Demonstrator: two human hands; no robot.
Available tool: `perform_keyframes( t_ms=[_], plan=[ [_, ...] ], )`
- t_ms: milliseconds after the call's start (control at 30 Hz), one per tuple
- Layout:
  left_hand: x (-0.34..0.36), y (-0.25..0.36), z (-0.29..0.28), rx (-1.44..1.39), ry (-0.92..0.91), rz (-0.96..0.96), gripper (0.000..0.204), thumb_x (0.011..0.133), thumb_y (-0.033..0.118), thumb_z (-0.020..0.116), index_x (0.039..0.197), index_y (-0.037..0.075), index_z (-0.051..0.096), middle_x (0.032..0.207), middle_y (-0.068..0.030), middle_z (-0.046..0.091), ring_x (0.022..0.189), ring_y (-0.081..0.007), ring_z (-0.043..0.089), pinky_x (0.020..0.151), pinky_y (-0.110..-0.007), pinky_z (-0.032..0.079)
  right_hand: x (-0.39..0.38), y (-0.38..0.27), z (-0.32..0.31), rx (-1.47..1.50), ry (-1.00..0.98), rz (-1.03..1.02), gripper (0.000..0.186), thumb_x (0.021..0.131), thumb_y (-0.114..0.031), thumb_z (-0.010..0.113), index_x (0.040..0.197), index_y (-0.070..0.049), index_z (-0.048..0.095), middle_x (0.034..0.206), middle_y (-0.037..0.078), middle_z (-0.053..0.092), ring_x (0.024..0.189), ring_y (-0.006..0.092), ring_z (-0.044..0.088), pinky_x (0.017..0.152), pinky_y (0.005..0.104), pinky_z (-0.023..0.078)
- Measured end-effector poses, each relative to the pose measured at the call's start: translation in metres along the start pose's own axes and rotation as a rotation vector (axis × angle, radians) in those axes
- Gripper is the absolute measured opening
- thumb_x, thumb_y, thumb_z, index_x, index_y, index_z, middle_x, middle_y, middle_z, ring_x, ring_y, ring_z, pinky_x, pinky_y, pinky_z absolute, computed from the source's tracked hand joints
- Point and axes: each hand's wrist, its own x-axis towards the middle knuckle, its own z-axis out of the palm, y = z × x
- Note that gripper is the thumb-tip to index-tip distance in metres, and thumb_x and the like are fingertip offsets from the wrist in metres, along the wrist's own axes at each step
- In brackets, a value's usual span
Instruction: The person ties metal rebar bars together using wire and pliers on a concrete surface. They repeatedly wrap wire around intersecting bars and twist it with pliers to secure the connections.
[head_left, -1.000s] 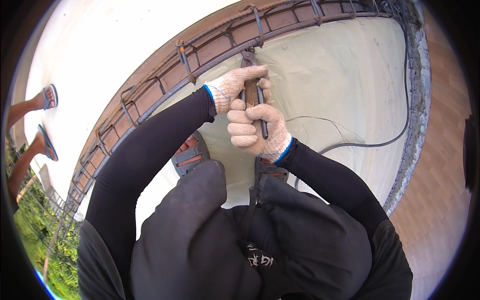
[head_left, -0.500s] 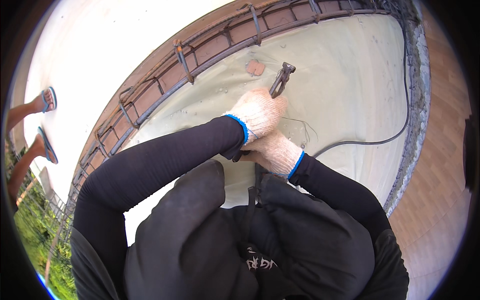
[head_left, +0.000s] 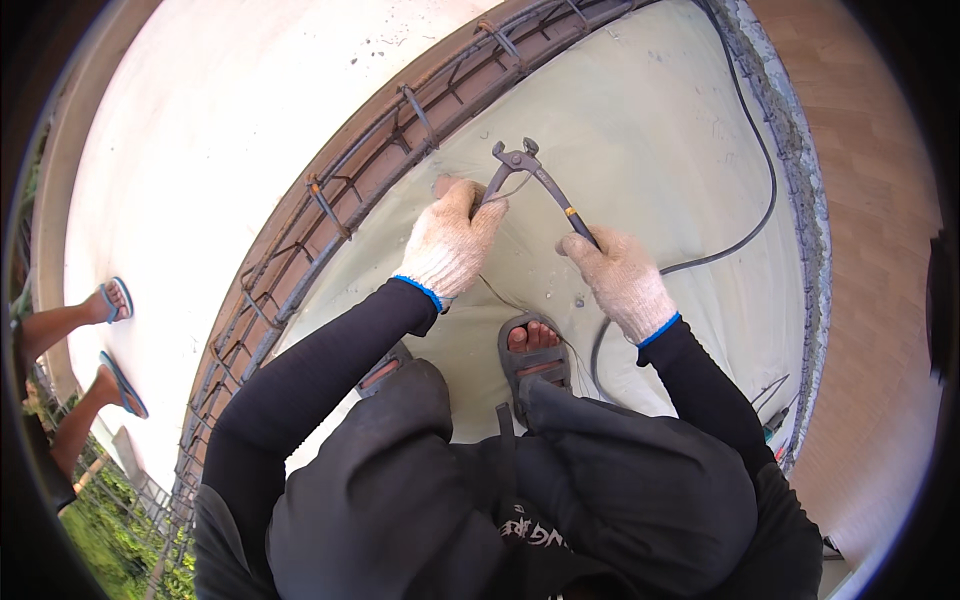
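In the middle, a pair of dark pincers [head_left: 550,184] with a yellow band on one handle is spread wide, jaws pointing away from me. My left hand [head_left: 450,243], in a white knitted glove with a blue cuff, is closed round the left handle. My right hand [head_left: 622,277], gloved alike, grips the end of the right handle. A thin wire [head_left: 513,190] curves between the handles beside my left fingers. More loose wire [head_left: 497,294] trails below that hand, toward my sandalled foot [head_left: 535,352].
A curved rebar cage [head_left: 428,125] runs along the left beside brown formwork. Pale plastic sheeting [head_left: 660,130] lies under me, crossed by a black cable [head_left: 762,210]. A rough concrete edge [head_left: 797,150] borders wood-look flooring [head_left: 865,210]. Another person's feet in flip-flops [head_left: 122,300] stand far left.
My hands, overlapping before, have come apart, the right one moving out to the right. The pincers' handles, together earlier, are now spread with a hand on each. My feet have come into view.
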Motion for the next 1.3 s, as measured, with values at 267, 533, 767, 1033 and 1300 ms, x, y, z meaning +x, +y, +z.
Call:
perform_keyframes(
  t_ms=[267, 533, 767, 1033, 1300],
  plan=[
    [0.004, -0.021, 0.032, 0.228, 0.407, 0.447, 0.03, 0.107, 0.028, 0.064, 0.119, 0.002, 0.071, 0.097, -0.0254, 0.072, 0.092, -0.0469, 0.072, 0.082, -0.056, 0.056, -0.014, 0.013, 0.01, -0.178, 0.031, -0.081, 0.033, 0.107, -0.033, 0.065, 0.114, -0.004, 0.078, 0.072, 0.008, 0.062, 0.065, 0.0232, 0.063, 0.064, 0.043, 0.05],
    [-0.003, -0.018, 0.009, 0.212, 0.16, 0.348, 0.027, 0.108, 0.026, 0.061, 0.101, 0.002, 0.069, 0.091, -0.021, 0.071, 0.088, -0.0431, 0.071, 0.08, -0.051, 0.056, -0.015, 0.006, 0.014, -0.485, 0.181, -0.073, 0.029, 0.107, -0.029, 0.065, 0.115, -0.004, 0.077, 0.076, 0.015, 0.071, 0.071, 0.0332, 0.072, 0.07, 0.0482, 0.054],
    [-0.02, -0.004, -0.017, -0.279, -0.1, 0.515, 0.034, 0.113, 0.029, 0.05, 0.098, 0.004, 0.069, 0.084, -0.0202, 0.071, 0.083, -0.0432, 0.071, 0.075, -0.052, 0.055, -0.065, -0.034, -0.067, 0.279, 0.177, 0.11, 0.035, 0.113, -0.032, 0.06, 0.12, 0.001, 0.071, 0.066, -0.011, 0.037, 0.048, 0.0025, 0.031, 0.044, 0.0251, 0.024],
    [-0.024, -0.012, -0.042, -0.5, -0.087, 0.639, 0.026, 0.109, 0.022, 0.056, 0.096, 0.004, 0.068, 0.083, -0.0162, 0.069, 0.084, -0.0408, 0.069, 0.077, -0.048, 0.054, -0.074, -0.04, -0.158, 0.424, 0.498, 0.021, 0.035, 0.115, -0.035, 0.057, 0.123, -0.002, 0.067, 0.065, -0.011, 0.029, 0.047, 0.0024, 0.025, 0.043, 0.0262, 0.018],
    [-0.01, 0.002, -0.151, 0.072, -0.38, 0.64, 0.023, 0.104, 0.027, 0.063, 0.095, 0.008, 0.073, 0.087, -0.0129, 0.07, 0.085, -0.041, 0.066, 0.084, -0.05, 0.053, 0.078, 0.058, -0.18, 0.999, 0.203, 0.027, 0.033, 0.12, -0.04, 0.054, 0.121, -0.008, 0.063, 0.061, -0.01, 0.025, 0.044, 0.005, 0.023, 0.041, 0.027, 0.018]
  ],
)
